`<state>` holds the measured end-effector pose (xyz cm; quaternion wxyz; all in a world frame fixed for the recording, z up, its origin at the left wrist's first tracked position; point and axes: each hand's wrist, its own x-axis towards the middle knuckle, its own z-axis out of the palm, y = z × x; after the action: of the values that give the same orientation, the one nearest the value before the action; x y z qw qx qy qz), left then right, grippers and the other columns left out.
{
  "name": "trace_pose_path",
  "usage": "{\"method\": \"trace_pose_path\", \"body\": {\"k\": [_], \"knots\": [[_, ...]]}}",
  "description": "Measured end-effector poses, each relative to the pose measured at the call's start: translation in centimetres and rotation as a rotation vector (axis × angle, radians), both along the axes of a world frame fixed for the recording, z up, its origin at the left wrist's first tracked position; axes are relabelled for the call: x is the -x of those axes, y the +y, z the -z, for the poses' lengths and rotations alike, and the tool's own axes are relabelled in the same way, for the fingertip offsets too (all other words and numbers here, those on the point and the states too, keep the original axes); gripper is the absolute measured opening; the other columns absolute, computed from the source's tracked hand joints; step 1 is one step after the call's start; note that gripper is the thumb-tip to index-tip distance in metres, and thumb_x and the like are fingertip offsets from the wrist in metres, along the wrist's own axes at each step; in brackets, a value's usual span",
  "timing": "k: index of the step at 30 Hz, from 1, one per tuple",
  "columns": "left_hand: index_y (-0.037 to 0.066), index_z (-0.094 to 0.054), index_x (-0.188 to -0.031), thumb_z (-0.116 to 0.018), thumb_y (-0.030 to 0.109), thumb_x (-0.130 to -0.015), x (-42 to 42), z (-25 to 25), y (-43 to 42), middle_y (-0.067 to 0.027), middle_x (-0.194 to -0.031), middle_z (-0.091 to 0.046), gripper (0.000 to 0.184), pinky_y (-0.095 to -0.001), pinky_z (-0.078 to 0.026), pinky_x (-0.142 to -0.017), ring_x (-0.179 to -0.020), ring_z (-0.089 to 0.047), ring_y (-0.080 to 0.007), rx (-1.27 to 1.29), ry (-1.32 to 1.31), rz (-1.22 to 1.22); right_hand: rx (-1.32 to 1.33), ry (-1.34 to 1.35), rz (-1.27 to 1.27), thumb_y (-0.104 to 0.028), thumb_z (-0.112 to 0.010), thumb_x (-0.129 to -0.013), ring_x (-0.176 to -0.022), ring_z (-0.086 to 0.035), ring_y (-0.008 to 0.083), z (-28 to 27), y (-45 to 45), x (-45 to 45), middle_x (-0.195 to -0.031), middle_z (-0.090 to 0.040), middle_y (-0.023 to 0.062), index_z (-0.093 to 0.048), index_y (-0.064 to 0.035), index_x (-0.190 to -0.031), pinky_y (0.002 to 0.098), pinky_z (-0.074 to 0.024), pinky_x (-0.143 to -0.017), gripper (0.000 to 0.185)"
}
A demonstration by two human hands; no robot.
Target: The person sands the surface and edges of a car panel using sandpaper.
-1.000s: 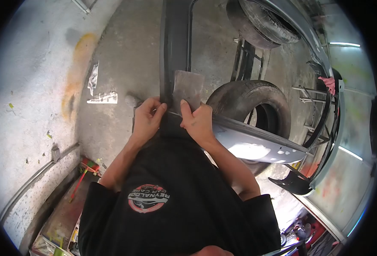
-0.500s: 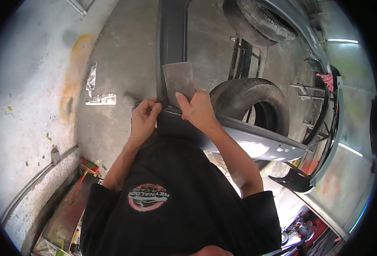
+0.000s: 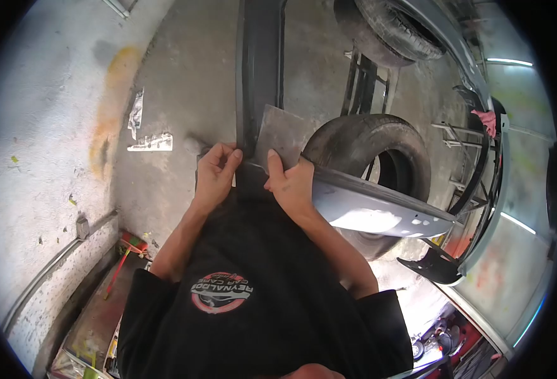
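A dark grey car door (image 3: pixel 260 69) with an open window frame lies before me, its lighter outer panel (image 3: pixel 379 211) reaching off to the right. My right hand (image 3: pixel 291 183) grips a grey-brown, flat sheet of sandpaper (image 3: pixel 283 131), thumb on top and fingers mostly hidden beneath it. The sheet is tilted over the inner corner of the frame. At the frame's left edge, my left hand (image 3: pixel 217 174) is closed in a pinch, thumb against forefinger. Whatever lies between those fingertips is too small to make out.
A tyre (image 3: pixel 370 136) stands just beyond the door, with more tyres (image 3: pixel 392 31) farther back. Metal stands and a bumper-like part (image 3: pixel 433 268) are at the right. A paint-marked wall (image 3: pixel 51 126) runs along the left, and torn paper (image 3: pixel 151 143) lies on the floor.
My right hand has moved slightly down, turning the sandpaper clockwise and carrying it to the right. My left hand keeps its pinch at almost the same spot.
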<state>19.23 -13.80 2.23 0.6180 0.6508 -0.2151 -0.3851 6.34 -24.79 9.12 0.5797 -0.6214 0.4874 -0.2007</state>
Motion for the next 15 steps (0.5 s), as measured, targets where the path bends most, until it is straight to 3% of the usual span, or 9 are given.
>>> {"method": "trace_pose_path", "body": {"k": [5, 8, 15], "knots": [[0.001, -0.060, -0.090, -0.066, 0.016, -0.103, 0.2, -0.1, 0.0, -0.0035, -0.104, -0.067, 0.021, -0.0236, -0.044, -0.073, -0.082, -0.052, -0.0038, 0.015, 0.048, -0.016, 0.260, -0.009, -0.074, -0.012, -0.065, -0.095, -0.056, -0.066, 0.0338, 2.2, -0.3, 0.4, -0.061, -0.060, 0.0187, -0.062, 0.0054, -0.079, 0.0409, -0.0478, -0.054, 0.024], [0.002, -0.060, -0.090, -0.066, 0.016, -0.102, 0.3, 0.1, -0.3, -0.0067, -0.108, -0.068, 0.020, -0.0235, -0.045, -0.074, -0.082, -0.052, -0.0034, 0.039, 0.031, -0.042, 0.181, 0.065, -0.085, -0.012, -0.066, -0.094, -0.061, -0.064, 0.0402, 1.1, -0.8, 0.1, -0.065, -0.061, 0.0217, -0.062, 0.0050, -0.079, 0.0425, -0.0478, -0.057, 0.023], [0.002, -0.061, -0.090, -0.066, 0.015, -0.103, 0.5, 0.7, 0.1, -0.0063, -0.107, -0.067, 0.019, -0.0234, -0.045, -0.074, -0.084, -0.051, -0.0025, 0.036, 0.072, -0.032, 0.203, 0.120, -0.208, -0.016, -0.066, -0.094, -0.061, -0.064, 0.0413, 0.4, -2.5, -0.6, -0.067, -0.061, 0.0236, -0.063, 0.0045, -0.078, 0.0433, -0.0482, -0.058, 0.026]]}}
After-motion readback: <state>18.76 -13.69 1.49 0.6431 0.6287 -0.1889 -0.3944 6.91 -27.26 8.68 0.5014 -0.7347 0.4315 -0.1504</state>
